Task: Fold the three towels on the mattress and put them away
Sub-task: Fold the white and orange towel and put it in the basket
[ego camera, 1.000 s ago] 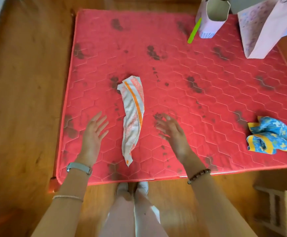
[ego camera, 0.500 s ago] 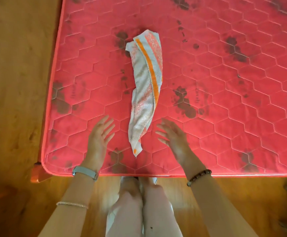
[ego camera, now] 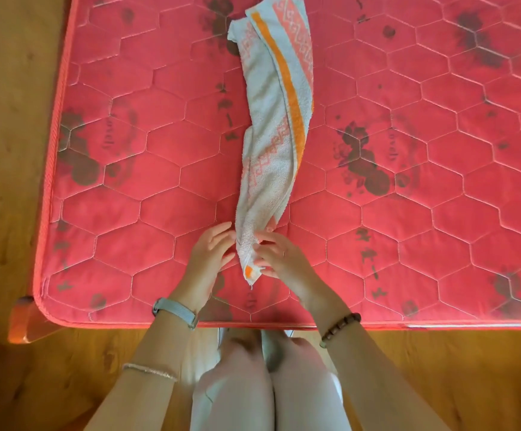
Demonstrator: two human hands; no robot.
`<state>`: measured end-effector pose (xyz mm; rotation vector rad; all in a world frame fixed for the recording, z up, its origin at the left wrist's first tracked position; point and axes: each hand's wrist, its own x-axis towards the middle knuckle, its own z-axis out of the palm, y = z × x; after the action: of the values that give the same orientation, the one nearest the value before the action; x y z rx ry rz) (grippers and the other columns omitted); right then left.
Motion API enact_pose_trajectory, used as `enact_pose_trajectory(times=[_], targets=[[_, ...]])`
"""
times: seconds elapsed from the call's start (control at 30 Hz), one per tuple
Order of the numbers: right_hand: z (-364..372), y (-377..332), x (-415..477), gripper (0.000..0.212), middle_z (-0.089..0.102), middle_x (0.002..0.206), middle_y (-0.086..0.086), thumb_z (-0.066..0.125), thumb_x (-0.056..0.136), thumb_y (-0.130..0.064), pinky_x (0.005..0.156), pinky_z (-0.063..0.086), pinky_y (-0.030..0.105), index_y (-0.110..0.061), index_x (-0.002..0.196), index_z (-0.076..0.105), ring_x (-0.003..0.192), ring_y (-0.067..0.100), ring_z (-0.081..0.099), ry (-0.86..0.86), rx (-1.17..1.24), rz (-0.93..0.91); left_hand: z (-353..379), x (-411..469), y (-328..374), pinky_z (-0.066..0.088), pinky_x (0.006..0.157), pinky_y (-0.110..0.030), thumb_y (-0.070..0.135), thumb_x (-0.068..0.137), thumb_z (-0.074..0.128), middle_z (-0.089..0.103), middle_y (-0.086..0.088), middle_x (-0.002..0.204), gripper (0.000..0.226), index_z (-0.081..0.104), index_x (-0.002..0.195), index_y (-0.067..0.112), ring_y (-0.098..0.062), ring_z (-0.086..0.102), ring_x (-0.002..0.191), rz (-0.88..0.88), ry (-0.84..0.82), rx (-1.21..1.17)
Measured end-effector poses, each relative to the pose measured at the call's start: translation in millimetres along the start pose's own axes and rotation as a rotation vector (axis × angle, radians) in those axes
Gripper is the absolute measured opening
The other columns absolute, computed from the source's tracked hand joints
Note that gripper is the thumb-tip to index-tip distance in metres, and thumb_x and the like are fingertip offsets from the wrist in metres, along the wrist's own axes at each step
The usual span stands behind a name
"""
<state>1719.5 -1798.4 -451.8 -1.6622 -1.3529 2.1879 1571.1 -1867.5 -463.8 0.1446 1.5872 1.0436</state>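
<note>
The towel [ego camera: 271, 144] lies bunched in a long strip down the middle of the frame on the mattress [ego camera: 128, 181]. Our left hand [ego camera: 211, 256] has its fingers straight just beside the near tip. Our right hand [ego camera: 281, 256] curls onto that tip, whether gripping we cannot tell. We judge it soft, light and limp, best pinched at its corners.

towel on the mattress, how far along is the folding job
Done: nothing that shows. The orange-striped towel lies as a long twisted strip on the red mattress, unfolded. In hand: the right hand pinches its near end, and the left hand is open beside it, at most touching its edge. Left: spread and fold this towel, then the other two, which are out of view, and put all away.
</note>
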Motion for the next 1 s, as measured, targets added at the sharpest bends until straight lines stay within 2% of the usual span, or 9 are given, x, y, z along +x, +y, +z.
enact_pose_trajectory(times=[0.1,0.27,0.4,0.53,0.63,0.77,0.87,0.93,1.0], targets=[[4,-2,-1,0.03,0.065,0.114,-0.002,0.063,0.092,-0.027,0.09,0.055,0.027,-0.028,0.122,0.063,0.104,0.012,0.066,-0.045,-0.014,-0.06,-2,-3,0,0.054,0.094,-0.032,0.021,0.093,0.066,0.069,-0.008,0.117,0.032,0.056,0.123,0.021,-0.014,0.069,0.106,0.005,0.016,0.045],[9,-16,-3,0.038,0.063,0.106,-0.012,0.05,0.092,0.0,0.094,0.053,0.029,-0.024,0.116,0.067,0.108,0.015,0.06,-0.07,-0.083,-0.131,-2,-17,15,0.057,0.09,-0.032,0.017,0.092,0.068,0.072,-0.003,0.113,0.026,0.064,0.118,0.018,-0.013,0.071,0.101,0.045,-0.039,0.139],[8,-34,-14,0.049,0.068,0.097,-0.006,0.048,0.084,0.015,0.08,0.054,0.023,-0.018,0.115,0.067,0.091,0.01,0.066,-0.022,-0.054,-0.243,1,-35,42,0.055,0.07,-0.018,-0.006,0.083,0.07,0.071,-0.005,0.111,0.046,0.062,0.124,0.014,-0.012,0.068,0.101,0.171,-0.075,0.213],[9,-68,-33,0.041,0.073,0.096,0.003,0.071,0.077,0.01,0.085,0.055,0.028,-0.013,0.111,0.068,0.092,0.018,0.07,0.046,0.051,-0.384,7,-59,80,0.053,0.075,-0.015,-0.011,0.08,0.071,0.069,-0.003,0.116,0.055,0.059,0.128,0.014,-0.007,0.066,0.107,0.263,-0.143,0.22],[9,-105,-52,0.035,0.073,0.09,0.008,0.07,0.073,0.008,0.083,0.055,0.026,-0.012,0.102,0.072,0.083,0.016,0.068,0.179,0.014,-0.43,12,-77,112,0.051,0.086,-0.017,-0.009,0.078,0.074,0.07,-0.003,0.119,0.059,0.059,0.13,0.016,-0.009,0.065,0.111,0.289,-0.188,0.182],[7,-164,-85,0.016,0.069,0.082,0.0,0.071,0.077,0.0,0.073,0.05,0.019,-0.014,0.085,0.073,0.08,0.017,0.066,0.302,-0.027,-0.537,19,-105,159,0.049,0.098,-0.028,-0.002,0.071,0.081,0.068,0.0,0.123,0.066,0.059,0.13,0.015,-0.012,0.062,0.118,0.384,-0.225,0.173],[3,-207,-109,0.012,0.059,0.081,-0.01,0.075,0.077,-0.004,0.075,0.043,0.011,-0.016,0.08,0.073,0.082,0.005,0.057,0.372,-0.055,-0.643,25,-125,195,0.05,0.094,-0.027,0.001,0.072,0.081,0.071,0.003,0.117,0.054,0.064,0.12,0.018,-0.01,0.064,0.113,0.419,-0.176,0.129],[-1,-236,-126,0.015,0.057,0.081,-0.014,0.077,0.076,-0.005,0.079,0.041,0.01,-0.02,0.078,0.072,0.09,0.009,0.055,0.388,-0.034,-0.714,29,-137,218,0.049,0.095,-0.029,0.005,0.081,0.078,0.072,-0.001,0.116,0.041,0.065,0.119,0.015,-0.014,0.065,0.112,0.429,-0.146,0.118],[-3,-264,-142,0.021,0.057,0.088,-0.017,0.077,0.077,-0.006,0.081,0.043,0.012,-0.025,0.079,0.07,0.097,0.013,0.056,0.39,0.003,-0.79,33,-148,240,0.05,0.089,-0.022,0.008,0.086,0.074,0.074,-0.001,0.11,0.033,0.068,0.118,0.011,-0.011,0.068,0.107,0.464,-0.121,0.129]])
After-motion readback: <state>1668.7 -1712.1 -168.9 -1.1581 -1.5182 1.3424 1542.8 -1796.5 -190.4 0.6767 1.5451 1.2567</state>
